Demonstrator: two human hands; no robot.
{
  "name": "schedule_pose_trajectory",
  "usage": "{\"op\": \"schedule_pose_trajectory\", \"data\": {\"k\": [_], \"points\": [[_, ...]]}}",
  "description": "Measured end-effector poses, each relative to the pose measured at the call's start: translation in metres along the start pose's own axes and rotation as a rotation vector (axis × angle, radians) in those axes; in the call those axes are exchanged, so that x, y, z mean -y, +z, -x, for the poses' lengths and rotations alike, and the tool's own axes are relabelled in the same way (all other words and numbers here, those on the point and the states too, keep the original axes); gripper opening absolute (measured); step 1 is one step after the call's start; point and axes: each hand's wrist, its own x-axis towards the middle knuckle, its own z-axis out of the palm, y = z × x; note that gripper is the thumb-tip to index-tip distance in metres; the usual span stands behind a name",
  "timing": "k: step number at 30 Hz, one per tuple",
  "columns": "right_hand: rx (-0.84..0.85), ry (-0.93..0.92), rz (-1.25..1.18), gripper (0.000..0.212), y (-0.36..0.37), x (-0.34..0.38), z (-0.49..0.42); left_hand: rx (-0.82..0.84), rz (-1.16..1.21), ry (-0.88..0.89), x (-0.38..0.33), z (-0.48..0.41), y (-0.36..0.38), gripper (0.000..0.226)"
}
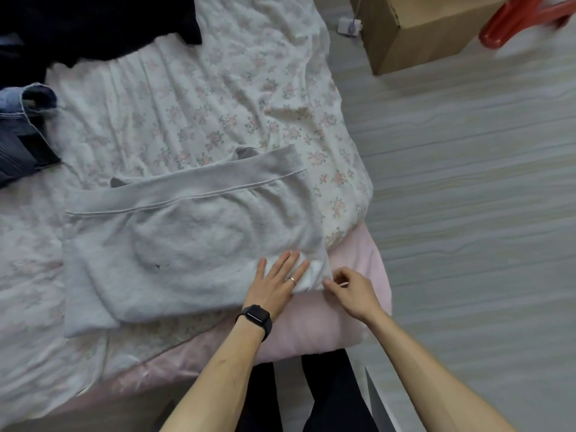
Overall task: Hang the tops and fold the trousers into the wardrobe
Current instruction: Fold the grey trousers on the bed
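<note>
Light grey trousers (187, 232) lie spread flat on the floral bed sheet (193, 113), with the waistband along the far side. A white inner patch shows at their near right corner. My left hand (280, 277), with a ring and a black watch on the wrist, presses flat with straight fingers on that corner. My right hand (349, 288) pinches the grey edge at the same corner with curled fingers.
Dark garments (93, 23) and blue jeans (21, 126) lie at the bed's far left. A cardboard box (417, 29) and a red plastic item (523, 20) stand on the grey floor to the right. A pink mattress edge (327, 332) lies just before my legs.
</note>
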Motion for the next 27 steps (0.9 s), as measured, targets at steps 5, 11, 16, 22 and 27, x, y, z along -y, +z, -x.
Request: {"op": "schedule_pose_trajectory", "data": {"k": [5,11,16,22,27], "points": [[-0.212,0.029,-0.076,0.012,-0.01,-0.012,0.0,0.053,0.002,-0.031,0.017,-0.004,0.008,0.088],[-0.092,0.113,-0.318,0.003,0.01,-0.003,0.008,-0.038,0.02,-0.04,-0.014,0.005,0.015,0.084],[-0.062,0.107,-0.257,0.01,0.005,-0.01,0.012,-0.023,0.026,-0.053,-0.034,-0.006,0.01,0.076],[0.136,0.197,-0.571,0.021,0.012,-0.003,0.012,-0.023,0.056,-0.071,-0.028,-0.009,0.013,0.078],[-0.147,0.097,-0.302,0.008,-0.002,-0.019,0.005,0.001,0.026,0.008,-0.012,-0.009,0.012,0.085]]}}
